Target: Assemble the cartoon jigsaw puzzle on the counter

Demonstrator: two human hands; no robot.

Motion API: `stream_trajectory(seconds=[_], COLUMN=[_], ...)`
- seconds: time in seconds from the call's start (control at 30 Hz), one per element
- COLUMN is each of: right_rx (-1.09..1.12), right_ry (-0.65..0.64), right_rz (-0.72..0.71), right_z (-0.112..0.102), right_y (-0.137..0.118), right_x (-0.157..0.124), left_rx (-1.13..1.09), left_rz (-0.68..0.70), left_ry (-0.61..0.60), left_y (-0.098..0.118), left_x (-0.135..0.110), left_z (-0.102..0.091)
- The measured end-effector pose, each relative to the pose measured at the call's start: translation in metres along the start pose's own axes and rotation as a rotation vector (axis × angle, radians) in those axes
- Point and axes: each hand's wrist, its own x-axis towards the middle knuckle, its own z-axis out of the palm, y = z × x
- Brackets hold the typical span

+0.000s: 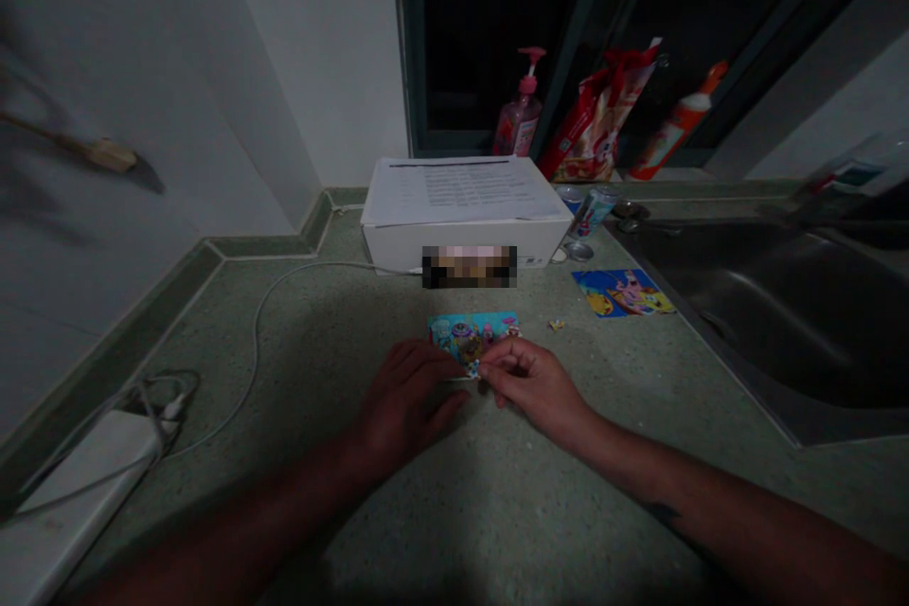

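A small, colourful cartoon picture, apparently a jigsaw puzzle, lies on the counter in front of me. My left hand rests flat over its lower left part with the fingers stretched out. At the puzzle's lower edge, the thumb and forefinger of my right hand pinch a small puzzle piece, white and blue where it shows. Another yellowish loose piece lies to the right of the puzzle. Farther right is a blue cartoon picture card beside the sink.
Behind the puzzle stands a white box topped with a printed sheet; a phone-like device leans on its front. A white cable runs left to a power strip. Cans stand near the metal sink.
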Motion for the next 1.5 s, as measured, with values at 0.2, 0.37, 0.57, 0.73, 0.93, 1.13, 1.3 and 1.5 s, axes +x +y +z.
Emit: stream_trajectory(seconds=[0.2, 0.37, 0.57, 0.73, 0.93, 1.13, 1.3, 1.5], right_rx=[-0.029, -0.031, 0.004, -0.098, -0.553, -0.765, -0.79, -0.774], right_ry=[-0.054, -0.08, -0.091, -0.04, 0.055, -0.029, -0.006, -0.015], right_rz=[-0.024, -0.033, -0.048, -0.138, -0.506, -0.692, -0.697, -0.674], right_z=[0.008, 0.005, 0.006, 0.007, 0.001, 0.0, 0.0, -0.003], right_y=[0.013, 0.016, 0.02, 0.019, 0.006, 0.002, 0.005, 0.008], right_x=[-0.002, -0.003, -0.002, -0.003, -0.011, -0.012, -0.01, -0.009], left_rx=[-0.004, -0.023, -0.096, -0.172, -0.185, -0.228, -0.253, -0.261], left_rz=[0.023, 0.004, -0.106, -0.239, -0.315, -0.318, -0.315, -0.332], left_ry=[0.002, 0.002, -0.019, -0.05, -0.069, -0.09, -0.09, -0.088], left_y=[0.0, -0.001, -0.006, -0.007, -0.007, -0.007, -0.007, -0.009], left_x=[0.002, 0.002, -0.004, -0.005, -0.004, -0.005, -0.005, -0.006], left_z=[0.0, 0.0, 0.002, 0.002, 0.001, 0.002, 0.002, 0.004])
